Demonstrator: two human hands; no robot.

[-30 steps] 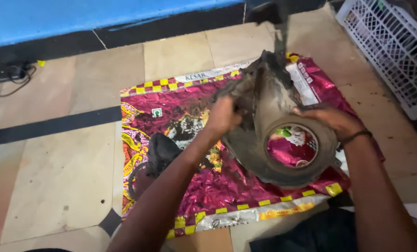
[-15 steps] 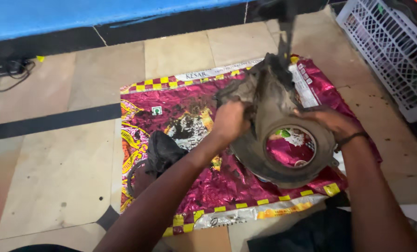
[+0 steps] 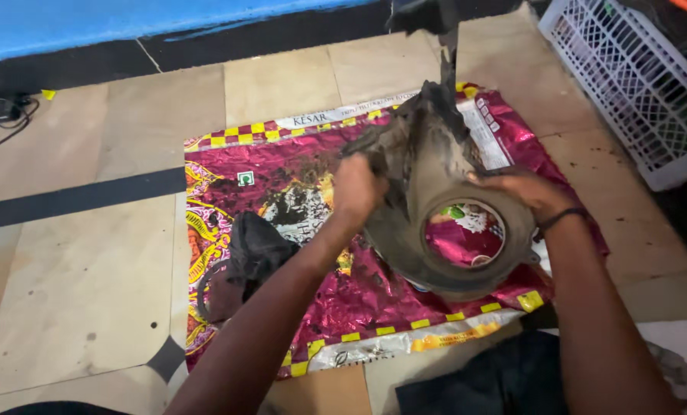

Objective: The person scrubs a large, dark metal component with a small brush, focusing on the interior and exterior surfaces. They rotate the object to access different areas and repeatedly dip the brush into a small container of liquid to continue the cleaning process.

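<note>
A large, dirty grey housing [image 3: 435, 192] with a round opening hangs tilted above a shiny magenta foil sheet [image 3: 312, 307] spread on the floor. My left hand [image 3: 359, 190] grips the housing's left edge. My right hand [image 3: 524, 188] holds its right rim beside the round opening; a dark band sits on that wrist. Through the opening I see the foil sheet below. A crumpled black rag [image 3: 255, 250] lies on the sheet to the left of my left forearm.
Beige floor tiles with dark strips surround the sheet. A white plastic crate [image 3: 635, 92] stands at the upper right. A blue wall runs along the top, with a black cable [image 3: 1, 115] at the far left. Dark cloth [image 3: 497, 376] lies near the bottom.
The housing has shifted slightly in my hands, with both hands still gripping it. The camera view has moved a little.
</note>
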